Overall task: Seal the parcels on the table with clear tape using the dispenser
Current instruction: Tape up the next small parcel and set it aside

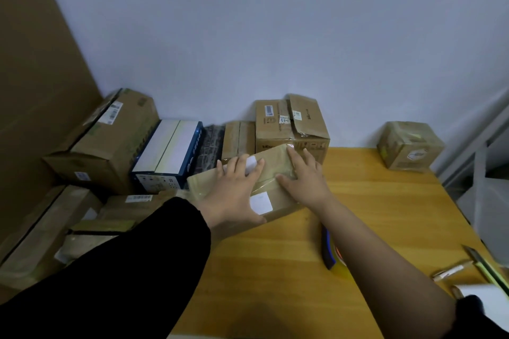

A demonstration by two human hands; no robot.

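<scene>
Nearest to me, the tape dispenser (329,252) lies on the desk (385,201), half hidden beneath my right forearm; neither hand holds it. Just beyond, both hands rest flat on the parcel (281,198), which sits toward the far left of the desk. My left hand (237,192) spreads straight fingers over the top, with the thumb at the near edge. My right hand (303,173) lies palm down, fingers straight, on a glossy strip of clear tape (274,166) crossing the lid. Nothing is gripped; both hands only press.

I judge the step to be rubbing the tape down. To do it well, I would use the left hand as an anchor, since a light carton probably skids easily on smooth wood. The right palm should sweep from the middle of the strip outward, pushing out air, then over the edge and down the side. The ends need the firmest pressure. Whether the strip reaches the far side, I cannot tell from here.

Farther back, against the wall, a brown box (292,124) shows a lifted flap and likely needs tape. A small box (410,146) at the far right corner already looks wrapped.
</scene>
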